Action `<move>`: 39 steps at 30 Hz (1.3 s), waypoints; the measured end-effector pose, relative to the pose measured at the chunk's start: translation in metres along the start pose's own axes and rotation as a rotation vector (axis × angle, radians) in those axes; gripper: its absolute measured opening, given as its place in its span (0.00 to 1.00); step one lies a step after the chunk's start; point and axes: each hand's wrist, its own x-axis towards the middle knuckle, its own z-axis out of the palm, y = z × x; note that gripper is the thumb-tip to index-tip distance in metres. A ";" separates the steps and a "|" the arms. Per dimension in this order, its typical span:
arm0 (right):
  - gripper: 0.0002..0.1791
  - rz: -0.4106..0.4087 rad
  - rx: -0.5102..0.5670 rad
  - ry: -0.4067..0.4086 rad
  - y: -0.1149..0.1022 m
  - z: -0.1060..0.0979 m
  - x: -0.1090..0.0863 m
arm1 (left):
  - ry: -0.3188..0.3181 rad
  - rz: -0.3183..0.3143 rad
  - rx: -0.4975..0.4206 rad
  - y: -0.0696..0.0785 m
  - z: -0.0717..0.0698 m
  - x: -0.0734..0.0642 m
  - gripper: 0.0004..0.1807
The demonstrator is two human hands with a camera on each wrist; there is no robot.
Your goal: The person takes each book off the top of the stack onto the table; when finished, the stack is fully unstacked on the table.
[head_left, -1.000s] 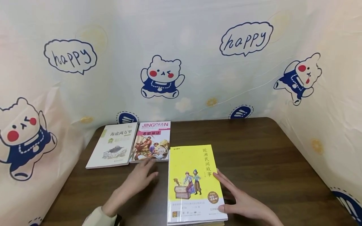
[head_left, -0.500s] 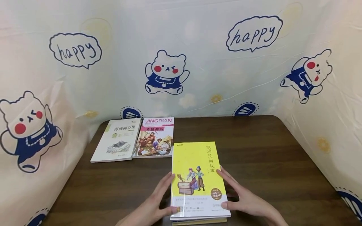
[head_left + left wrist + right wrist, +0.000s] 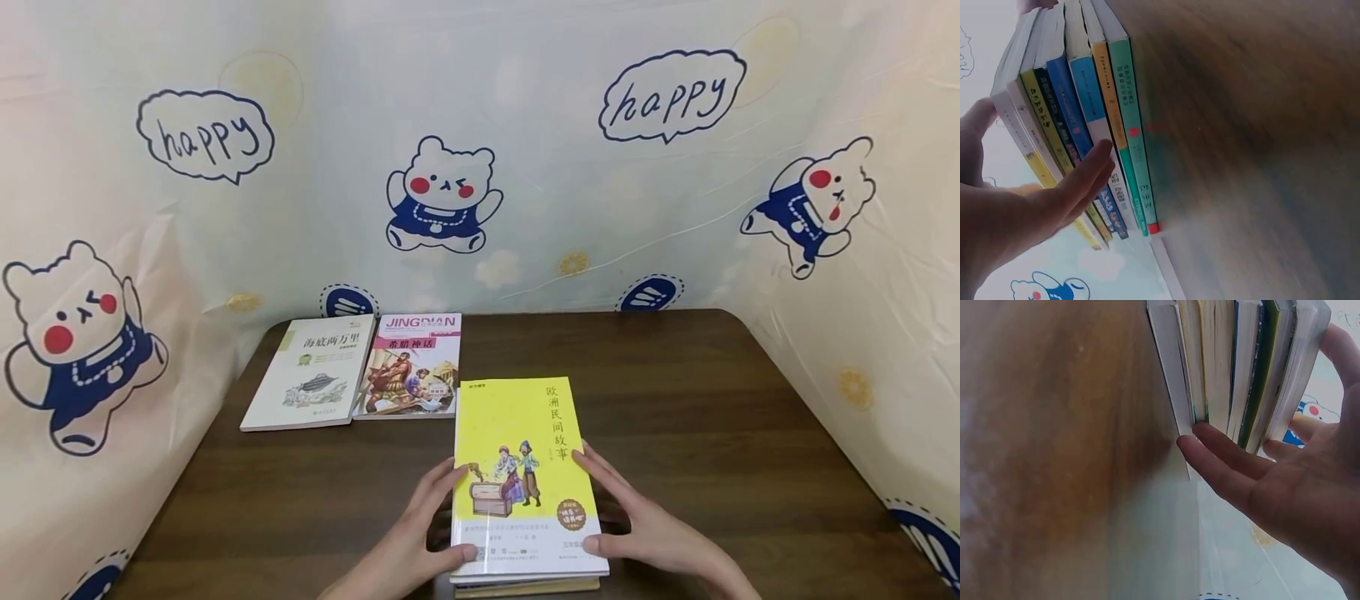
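A stack of several books stands on the table, with a yellow-covered book [image 3: 517, 425] on top. My left hand [image 3: 408, 533] lies along the stack's left side, its fairly straight fingers touching the spines and its thumb at the top book's edge. In the left wrist view, green, orange and blue spines [image 3: 1125, 125] show. On the opposite side, my right hand [image 3: 648, 521] touches the page edges [image 3: 1219, 362] with extended fingers, its thumb at the top book's edge.
At the back left of the brown table [image 3: 637, 358], a white book [image 3: 307, 375] lies beside a pink-and-white book [image 3: 411, 367]. A patterned cloth [image 3: 555, 192] with bears hangs behind and along both sides.
My left hand has come from near the pink-and-white book to the stack's left side. My right hand stays at the right side. The view has shifted slightly.
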 end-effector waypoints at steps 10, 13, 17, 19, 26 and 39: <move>0.50 -0.069 -0.177 0.059 -0.011 0.004 -0.002 | 0.074 -0.054 -0.078 0.009 -0.005 0.001 0.35; 0.49 -0.072 -0.171 0.061 -0.010 0.006 -0.001 | 0.112 -0.100 -0.123 0.014 -0.006 0.002 0.32; 0.49 -0.070 -0.160 0.063 -0.008 0.008 0.000 | 0.174 -0.150 -0.196 0.021 -0.010 0.006 0.28; 0.49 -0.076 -0.170 0.061 -0.008 0.008 0.000 | 0.214 -0.165 -0.247 0.023 -0.011 0.008 0.26; 0.49 -0.083 -0.177 0.045 -0.008 0.007 0.000 | 0.210 -0.149 -0.470 0.029 -0.015 0.015 0.31; 0.52 -0.083 -0.184 0.008 -0.006 0.004 0.000 | -0.071 -0.208 -0.627 0.014 -0.021 0.027 0.46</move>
